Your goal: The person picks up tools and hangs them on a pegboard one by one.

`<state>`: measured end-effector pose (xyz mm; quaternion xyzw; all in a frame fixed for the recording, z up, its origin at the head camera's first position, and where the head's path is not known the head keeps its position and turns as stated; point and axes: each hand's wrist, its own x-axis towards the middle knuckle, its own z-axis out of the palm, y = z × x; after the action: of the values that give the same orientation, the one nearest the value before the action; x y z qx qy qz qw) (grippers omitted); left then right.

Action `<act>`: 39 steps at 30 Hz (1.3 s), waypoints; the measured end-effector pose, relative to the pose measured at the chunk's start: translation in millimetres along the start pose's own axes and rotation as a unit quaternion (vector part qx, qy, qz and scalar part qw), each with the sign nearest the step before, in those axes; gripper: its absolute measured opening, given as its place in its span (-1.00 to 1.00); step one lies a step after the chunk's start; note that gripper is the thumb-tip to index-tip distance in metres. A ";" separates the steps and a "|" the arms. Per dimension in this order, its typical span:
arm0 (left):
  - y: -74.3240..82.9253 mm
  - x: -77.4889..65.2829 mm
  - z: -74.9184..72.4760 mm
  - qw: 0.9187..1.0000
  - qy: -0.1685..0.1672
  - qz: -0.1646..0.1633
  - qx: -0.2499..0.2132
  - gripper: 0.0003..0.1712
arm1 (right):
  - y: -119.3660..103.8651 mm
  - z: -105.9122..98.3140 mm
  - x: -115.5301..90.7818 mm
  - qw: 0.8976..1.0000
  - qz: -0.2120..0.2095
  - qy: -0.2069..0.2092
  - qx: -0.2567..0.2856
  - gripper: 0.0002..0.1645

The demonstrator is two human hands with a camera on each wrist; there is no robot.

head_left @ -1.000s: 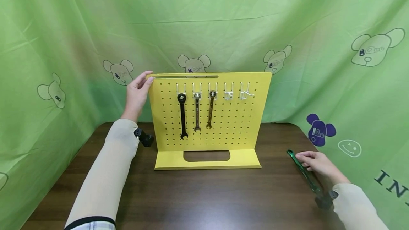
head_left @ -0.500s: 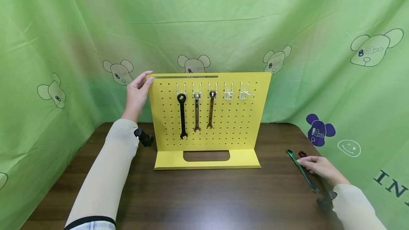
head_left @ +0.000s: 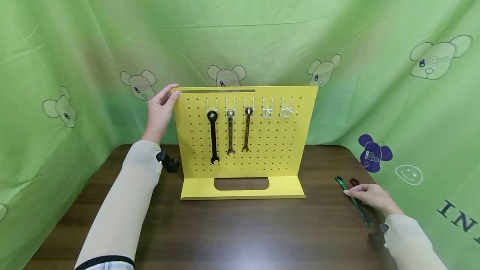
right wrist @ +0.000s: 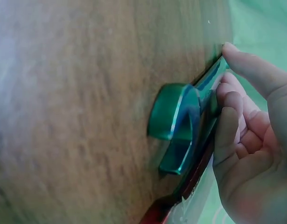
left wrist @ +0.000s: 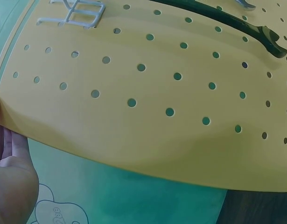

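At the top left corner of a yellow pegboard stand point(head_left: 277, 153), my left hand point(head_left: 159, 111) grips the board's edge between thumb and fingers. A green combination wrench point(head_left: 360, 211) lies on the table at the right, and my right hand point(head_left: 373, 197) pinches its shaft, thumb on one side and fingers on the other. Its open end point(right wrist: 173, 116) points toward the right wrist camera. Right beside it is a red wrench point(head_left: 354, 181), mostly hidden by the hand in the head view. Black point(head_left: 213, 136), silver point(head_left: 230, 132) and bronze-coloured point(head_left: 247, 130) wrenches hang from the board.
Two bare white wire hooks point(head_left: 267, 109) are at the board's right, one with its prong slanted sideways. The board stands on a brown wooden table point(head_left: 240, 232). A green printed curtain point(head_left: 240, 24) surrounds the table's back and sides.
My right hand has shifted slightly toward me, and its fingertips now reach across the green wrench. The red wrench's ring end has come into view. My left hand stays on the board's corner.
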<state>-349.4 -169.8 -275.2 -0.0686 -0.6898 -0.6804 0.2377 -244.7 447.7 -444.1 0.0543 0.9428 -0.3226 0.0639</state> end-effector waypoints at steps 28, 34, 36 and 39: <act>2.4 -2.9 0.1 1.000 0.002 -0.010 0.003 -0.62 | -0.1 -1.9 0.5 0.999 0.012 0.005 0.036 -0.45; 3.4 -3.1 -0.4 1.000 -0.002 -0.013 0.002 -0.60 | 0.7 -2.2 -0.4 0.999 0.023 0.007 0.041 -0.37; 3.4 -3.0 -0.4 1.000 -0.003 -0.013 0.001 -0.61 | 1.2 -1.9 -0.9 0.999 0.023 0.007 0.044 -0.36; 3.2 -2.9 0.0 1.000 -0.003 -0.011 0.002 -0.61 | 1.9 -1.5 -2.0 0.999 0.020 0.005 0.047 -0.37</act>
<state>-345.5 -169.0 -273.5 -0.0621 -0.6923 -0.6816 0.2285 -242.6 450.0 -443.8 0.0783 0.9255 -0.3651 0.0630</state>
